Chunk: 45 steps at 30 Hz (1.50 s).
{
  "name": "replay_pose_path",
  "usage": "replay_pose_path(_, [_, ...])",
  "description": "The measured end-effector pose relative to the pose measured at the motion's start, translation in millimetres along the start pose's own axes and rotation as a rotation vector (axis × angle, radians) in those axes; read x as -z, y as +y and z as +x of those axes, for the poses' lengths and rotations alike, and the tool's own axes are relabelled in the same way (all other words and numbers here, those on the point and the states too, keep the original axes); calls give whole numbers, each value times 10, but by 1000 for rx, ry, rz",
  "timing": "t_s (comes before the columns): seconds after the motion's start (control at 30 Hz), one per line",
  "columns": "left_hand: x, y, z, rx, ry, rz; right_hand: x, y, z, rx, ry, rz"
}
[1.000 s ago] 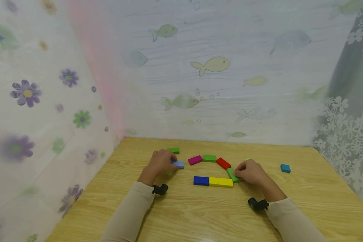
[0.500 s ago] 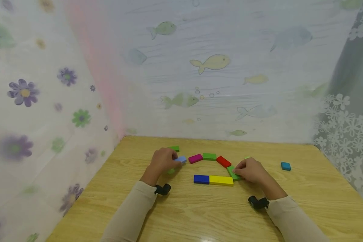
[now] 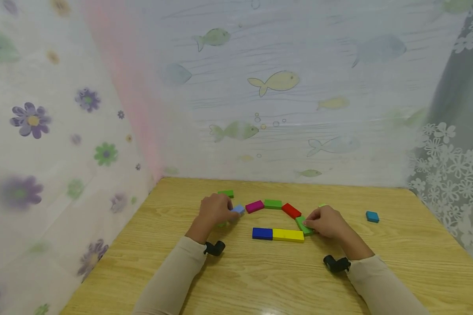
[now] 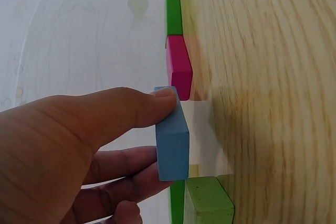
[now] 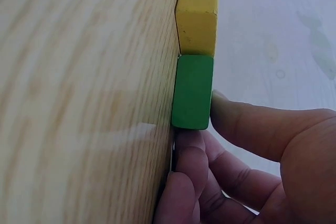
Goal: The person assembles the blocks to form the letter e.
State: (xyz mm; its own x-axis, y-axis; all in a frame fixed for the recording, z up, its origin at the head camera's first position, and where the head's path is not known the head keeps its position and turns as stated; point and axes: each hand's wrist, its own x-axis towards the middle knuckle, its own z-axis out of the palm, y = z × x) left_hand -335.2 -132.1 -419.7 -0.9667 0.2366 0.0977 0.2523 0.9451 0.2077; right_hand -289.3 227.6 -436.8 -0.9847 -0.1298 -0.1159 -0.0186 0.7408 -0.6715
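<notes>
My left hand pinches a light blue block between thumb and fingers, just left of a magenta block. From the magenta one, a green block and a red block curve on toward the right. At that end my right hand holds another green block, thumb on its upper face and fingers curled at its side. This green block meets the end of a yellow block, which lies in line with a dark blue block.
Behind the left hand lies a green block; a lighter green block sits under that hand. A teal block lies far right on the wooden table. A fish-patterned curtain hangs along the back edge.
The left hand has shifted right with the light blue block, which is now angled and nearer the magenta block. My right hand stays in place at its green block.
</notes>
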Motion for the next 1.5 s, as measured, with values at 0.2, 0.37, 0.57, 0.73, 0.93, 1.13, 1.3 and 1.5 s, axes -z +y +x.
replay_pose_path(0.2, [-26,12,9,-1,-8,28,-2,3,-2,-16,-4,3])
replay_pose_path(0.37, [-25,38,11,-2,-35,30,5,-3,-11,-11,-1,6])
replay_pose_path(0.57, [-15,77,-4,7,-45,48,3,-4,-10,-3,2,3])
replay_pose_path(0.73, [-30,86,-13,7,-39,53,2,-6,-9,0,3,3])
replay_pose_path(0.93, [-49,83,-17,-5,-24,66,5,-7,-6,-3,-1,0])
replay_pose_path(1.13, [-69,86,-18,-13,-15,61,4,-13,-9,-4,0,3])
replay_pose_path(1.3, [-89,80,-1,-16,-11,67,4,-18,-12,-5,1,10])
replay_pose_path(1.5, [-110,79,15,-17,-5,62,10,-17,-15,-1,-1,8])
